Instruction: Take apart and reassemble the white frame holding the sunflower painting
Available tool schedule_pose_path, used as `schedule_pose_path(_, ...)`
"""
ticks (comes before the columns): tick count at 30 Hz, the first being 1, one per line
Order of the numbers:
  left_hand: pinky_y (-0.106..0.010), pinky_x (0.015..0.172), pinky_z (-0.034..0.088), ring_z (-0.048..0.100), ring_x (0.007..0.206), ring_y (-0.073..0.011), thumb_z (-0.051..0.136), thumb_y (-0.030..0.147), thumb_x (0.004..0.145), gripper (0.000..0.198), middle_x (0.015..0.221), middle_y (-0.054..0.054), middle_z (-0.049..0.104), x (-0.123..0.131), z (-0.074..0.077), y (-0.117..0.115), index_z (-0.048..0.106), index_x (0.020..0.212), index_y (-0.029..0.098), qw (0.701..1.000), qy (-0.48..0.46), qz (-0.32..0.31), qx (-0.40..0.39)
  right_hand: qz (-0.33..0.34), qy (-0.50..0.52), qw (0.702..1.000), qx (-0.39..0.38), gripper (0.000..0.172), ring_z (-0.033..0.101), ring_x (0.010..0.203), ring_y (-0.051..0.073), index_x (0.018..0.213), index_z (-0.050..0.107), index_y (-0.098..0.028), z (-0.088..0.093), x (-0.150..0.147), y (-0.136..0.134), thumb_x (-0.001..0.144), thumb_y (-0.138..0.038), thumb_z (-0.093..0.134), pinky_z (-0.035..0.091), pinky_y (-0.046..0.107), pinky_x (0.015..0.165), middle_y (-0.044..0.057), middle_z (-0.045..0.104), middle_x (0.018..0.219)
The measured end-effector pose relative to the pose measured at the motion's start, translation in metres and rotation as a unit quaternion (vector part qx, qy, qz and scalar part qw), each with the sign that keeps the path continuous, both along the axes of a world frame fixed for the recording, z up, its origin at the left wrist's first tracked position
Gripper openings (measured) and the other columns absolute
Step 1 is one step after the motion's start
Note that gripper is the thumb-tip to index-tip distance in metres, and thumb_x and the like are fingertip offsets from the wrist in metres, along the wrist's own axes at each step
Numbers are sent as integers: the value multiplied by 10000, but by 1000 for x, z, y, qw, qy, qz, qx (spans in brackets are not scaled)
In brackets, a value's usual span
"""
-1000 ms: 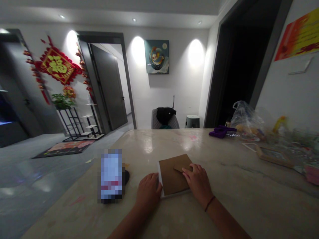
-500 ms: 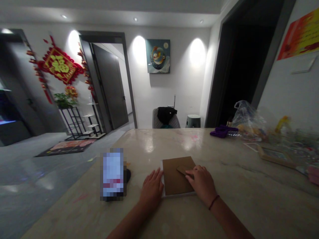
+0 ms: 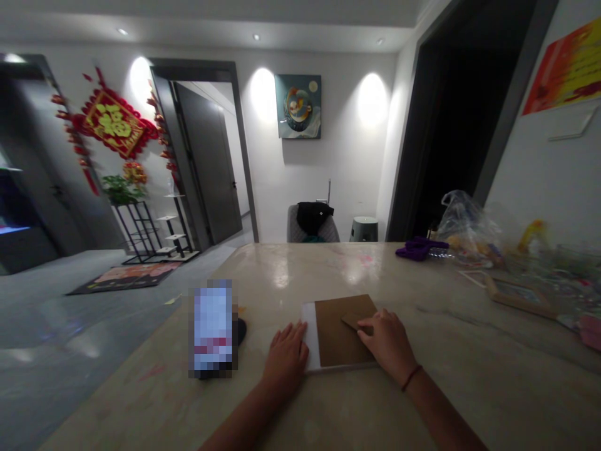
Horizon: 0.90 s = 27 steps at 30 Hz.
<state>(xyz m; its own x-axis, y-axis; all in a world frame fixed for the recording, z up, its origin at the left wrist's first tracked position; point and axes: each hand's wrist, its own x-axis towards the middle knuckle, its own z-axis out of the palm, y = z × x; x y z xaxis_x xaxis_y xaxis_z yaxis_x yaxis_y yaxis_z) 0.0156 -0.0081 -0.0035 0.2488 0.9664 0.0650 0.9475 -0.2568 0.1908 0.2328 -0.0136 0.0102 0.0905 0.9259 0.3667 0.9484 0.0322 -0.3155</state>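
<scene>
A brown board [image 3: 335, 341] with a small raised flap [image 3: 348, 322] lies on a white frame-like piece [image 3: 312, 351] on the table. It looks like the back of a picture frame with its stand flap. My right hand [image 3: 385, 338] pinches the flap between thumb and fingers and covers the board's right side. My left hand [image 3: 287, 352] rests with fingers stretched out against the left edge of the white piece. A strip of white shows between that hand and the board.
A phone with a blurred screen [image 3: 213, 326] stands to the left on a dark round base. Along the right lie a wooden picture frame [image 3: 521, 297], a purple cloth [image 3: 420, 248] and a clear plastic bag [image 3: 469, 228]. A chair [image 3: 293, 225] stands beyond the table's far edge.
My right hand has moved a little to the right with the flap, and the brown board has slid right. More white shows at its left. My left hand has barely moved.
</scene>
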Motion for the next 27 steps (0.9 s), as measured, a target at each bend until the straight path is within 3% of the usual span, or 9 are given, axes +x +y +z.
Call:
schedule_pose_path(4, -415, 1059, 211, 297, 1276, -226, 275, 379, 867, 513, 1357, -73, 394, -1, -5, 2, 346, 1320, 148, 1000, -24, -3, 12, 16, 12, 1000, -1, 191, 512, 846, 203, 861, 698, -243, 0, -18, -2, 703, -221, 594, 367, 292, 773, 71, 592, 829)
schedule_pose_path(9, -436, 1054, 205, 304, 1271, -251, 332, 421, 845, 525, 1349, -54, 411, -2, -6, 2, 354, 1319, 198, 999, -41, -14, 19, 24, 18, 1000, 7, 205, 496, 860, 220, 881, 694, -242, 1, -34, -7, 712, -196, 586, 368, 308, 763, 87, 580, 848)
schedule_pose_path(23, -405, 1048, 236, 359, 1241, -234, 397, 402, 814, 527, 1323, -104, 442, -6, 0, 1, 420, 1274, 146, 998, -51, 15, 31, 81, 79, 994, 10, 230, 540, 858, 198, 904, 683, -226, -10, -28, 2, 789, -319, 507, 402, 311, 798, 74, 604, 855)
schedule_pose_path(25, -405, 1045, 241, 358, 1242, -236, 409, 399, 809, 525, 1319, -106, 446, -6, 0, 1, 428, 1265, 140, 998, -55, 12, 31, 82, 87, 993, 6, 319, 525, 972, 214, 989, 651, -186, -16, -25, 7, 803, -370, 469, 383, 322, 870, 102, 601, 990)
schedule_pose_path(27, -412, 1044, 242, 352, 1245, -241, 417, 407, 804, 533, 1321, -109, 442, -6, -1, 2, 428, 1262, 135, 998, -60, 7, 32, 88, 87, 992, -19, 485, 430, 1146, 242, 1152, 549, -134, -26, -23, 12, 784, -440, 469, 326, 345, 961, 136, 494, 1227)
